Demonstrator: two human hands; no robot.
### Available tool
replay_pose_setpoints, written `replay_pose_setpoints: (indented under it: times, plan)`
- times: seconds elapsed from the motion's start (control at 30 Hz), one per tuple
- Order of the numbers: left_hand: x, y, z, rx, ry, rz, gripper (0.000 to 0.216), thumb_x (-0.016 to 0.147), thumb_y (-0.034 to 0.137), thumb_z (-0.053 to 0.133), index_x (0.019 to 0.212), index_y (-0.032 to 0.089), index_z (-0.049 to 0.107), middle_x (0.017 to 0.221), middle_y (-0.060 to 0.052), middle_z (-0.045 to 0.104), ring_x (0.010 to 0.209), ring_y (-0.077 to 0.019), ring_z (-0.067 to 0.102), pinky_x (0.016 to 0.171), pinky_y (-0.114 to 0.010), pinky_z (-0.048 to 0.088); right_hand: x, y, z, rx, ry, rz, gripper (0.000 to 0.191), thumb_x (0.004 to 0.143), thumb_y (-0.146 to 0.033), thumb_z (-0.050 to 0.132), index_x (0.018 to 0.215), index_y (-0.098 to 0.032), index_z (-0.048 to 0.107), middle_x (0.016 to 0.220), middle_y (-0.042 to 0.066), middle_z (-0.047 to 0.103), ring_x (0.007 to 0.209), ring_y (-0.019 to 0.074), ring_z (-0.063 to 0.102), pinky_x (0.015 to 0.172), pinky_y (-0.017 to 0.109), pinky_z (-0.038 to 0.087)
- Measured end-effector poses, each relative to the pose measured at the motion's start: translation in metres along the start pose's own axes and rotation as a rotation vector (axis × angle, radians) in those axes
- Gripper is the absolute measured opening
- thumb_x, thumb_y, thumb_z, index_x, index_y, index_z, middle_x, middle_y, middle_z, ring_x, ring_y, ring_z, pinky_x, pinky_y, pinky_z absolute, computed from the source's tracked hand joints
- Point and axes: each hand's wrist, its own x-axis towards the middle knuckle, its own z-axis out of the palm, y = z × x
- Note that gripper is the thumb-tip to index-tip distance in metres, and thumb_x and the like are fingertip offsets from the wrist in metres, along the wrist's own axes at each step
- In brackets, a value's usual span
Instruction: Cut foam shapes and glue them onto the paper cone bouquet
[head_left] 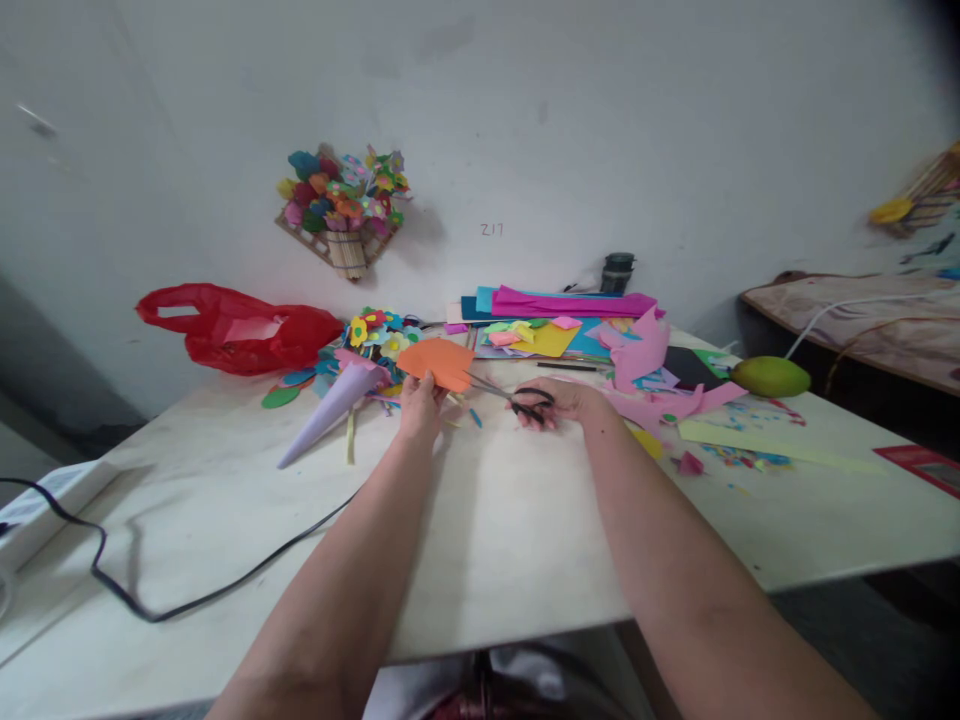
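An orange piece of paper (439, 362) with a rounded outline is pinched by my left hand (421, 398), thumb on top, over the middle of the table. My right hand (551, 400) grips black-handled scissors (534, 402), fingers through the loops. Their metal blades point left and reach the right edge of the orange paper; how far apart the blades are, I cannot tell. Left of my left hand lies a lilac paper cone (330, 410), its tip toward me. Behind it are several colourful paper flowers (382, 333).
A red plastic bag (240, 330) lies at the back left. Coloured paper sheets (570, 304) are stacked by the wall. Pink paper offcuts (641, 350) and small scraps (750, 458) spread to the right, near a green-yellow oval object (771, 377). A black cable (225, 590) crosses the left side.
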Motion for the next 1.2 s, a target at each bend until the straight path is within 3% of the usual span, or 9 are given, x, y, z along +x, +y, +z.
replay_pose_setpoints:
  times: [0.53, 0.93, 1.2]
  plan:
    - [-0.003, -0.001, 0.003, -0.021, -0.017, -0.067, 0.011, 0.084, 0.009, 0.051, 0.081, 0.017, 0.057, 0.076, -0.002, 0.068, 0.068, -0.0105, 0.065, 0.078, -0.027, 0.053, 0.007, -0.021, 0.029, -0.045, 0.059, -0.027, 0.028, 0.079, -0.041, 0.063, 0.083, -0.015, 0.054, 0.062, -0.001, 0.061, 0.041, 0.0080, 0.051, 0.029, 0.017, 0.034]
    - [0.000, -0.003, 0.001, 0.024, -0.045, -0.067, 0.007, 0.079, 0.014, 0.063, 0.082, 0.018, 0.057, 0.079, -0.003, 0.068, 0.069, -0.0125, 0.065, 0.076, -0.029, 0.052, 0.016, -0.013, 0.024, -0.042, 0.076, -0.005, 0.020, 0.081, -0.035, 0.059, 0.084, -0.016, 0.053, 0.057, -0.002, 0.059, 0.037, 0.0069, 0.050, 0.027, 0.016, 0.028]
    - [-0.002, 0.000, 0.003, 0.012, -0.059, -0.079, 0.005, 0.082, 0.012, 0.058, 0.084, 0.017, 0.058, 0.079, -0.003, 0.068, 0.067, -0.0118, 0.066, 0.068, -0.025, 0.054, 0.013, -0.013, 0.024, -0.118, 0.132, -0.019, 0.020, 0.081, -0.033, 0.060, 0.072, -0.017, 0.053, 0.046, -0.005, 0.052, 0.031, 0.0039, 0.038, 0.029, 0.016, 0.025]
